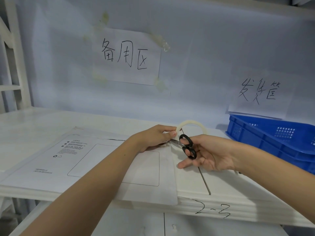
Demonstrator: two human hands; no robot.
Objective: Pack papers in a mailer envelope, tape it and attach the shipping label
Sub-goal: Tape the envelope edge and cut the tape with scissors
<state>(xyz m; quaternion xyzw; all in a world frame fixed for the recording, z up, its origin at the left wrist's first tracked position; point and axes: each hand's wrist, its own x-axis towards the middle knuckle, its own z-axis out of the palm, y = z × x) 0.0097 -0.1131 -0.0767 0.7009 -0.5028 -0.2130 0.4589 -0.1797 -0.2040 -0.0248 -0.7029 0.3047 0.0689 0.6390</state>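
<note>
A white mailer envelope [81,160] with printed text and a rounded rectangle outline lies flat on the white shelf [34,123]. My left hand [153,137] rests on the envelope's far right edge and pinches a thin, pale roll of tape [192,124] that stands upright. My right hand [209,154] holds black-handled scissors [186,146], fingers through the loops. The blades point left, toward the tape just below my left fingers.
A blue plastic crate [272,138] stands at the right end of the shelf. Two handwritten paper signs [127,56] hang on the back wall. The shelf's front edge carries the mark "2-3" [213,210]. A white frame [15,65] rises at the left.
</note>
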